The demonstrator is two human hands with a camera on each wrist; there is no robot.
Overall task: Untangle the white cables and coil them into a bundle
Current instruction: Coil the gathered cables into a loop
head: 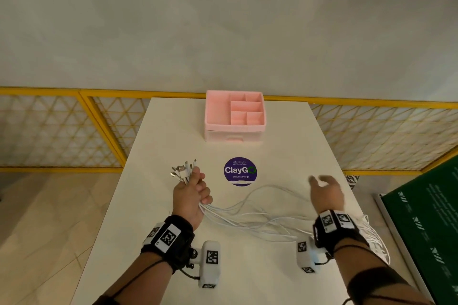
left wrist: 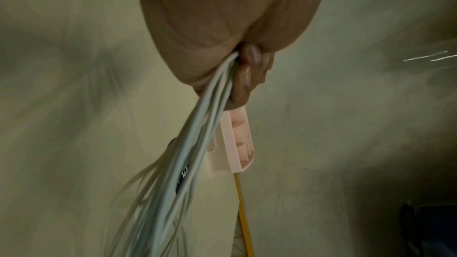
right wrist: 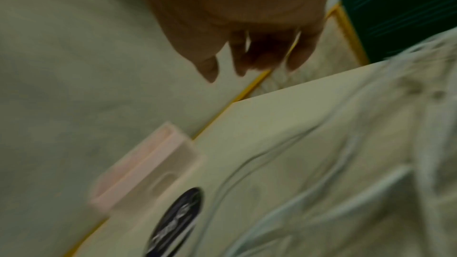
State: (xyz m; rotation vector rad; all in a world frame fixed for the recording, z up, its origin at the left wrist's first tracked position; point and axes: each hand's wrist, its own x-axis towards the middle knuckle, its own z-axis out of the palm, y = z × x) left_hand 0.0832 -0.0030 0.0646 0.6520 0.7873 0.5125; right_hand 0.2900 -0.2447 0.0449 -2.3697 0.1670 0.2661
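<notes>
The tabletop (head: 285, 146) is a long white slab running away toward twelve o'clock, its far edge meeting a yellow rail (head: 99, 93) along the grey wall. Its left edge drops to pale floor at nine o'clock; its right edge sits near a green board (head: 426, 218) at three o'clock. A pink organiser (head: 234, 131) stands at the far end, at twelve o'clock, and a purple sticker (head: 240, 171) lies flat between it and the hands. The near part of the tabletop, at six o'clock, is bare white surface between the two forearms.

The left hand (head: 194, 194) is a fist wrapped round the cables (head: 250, 220) near their plug ends. The plugs (head: 183, 169) fan out above the fist toward twelve o'clock, silver tips showing. In the left wrist view the strands leave the bottom of the fist as one tight sheaf and then spread.

From the fist the cables run toward three o'clock in loose, crossing white lines across the tabletop, one loop arching up near the sticker. They pass under the right wrist, and a looped bunch hangs past the right edge.

The right hand (head: 326, 193) hovers above the tabletop at about two o'clock, fingers spread and loose, holding nothing. It is blurred in both views.
</notes>
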